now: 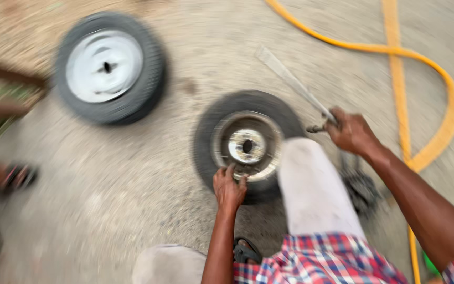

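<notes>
On gravel, right hand (352, 131) clasping flat metal bar (292, 83) (slanting up-left), left hand (229, 188) gripping wheel rim (246, 145).

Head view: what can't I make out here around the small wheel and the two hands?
- Small wheel: its right part is hidden behind the person's leg.
- Left hand on the rim: motion blur hides how firm the grip is.
- Right hand: closed on a long flat bar; the bar's lower end is covered by the hand.
- Dark object under the right forearm: too blurred to identify.
- Left frame edge: cut-off shapes, unreadable.
</notes>
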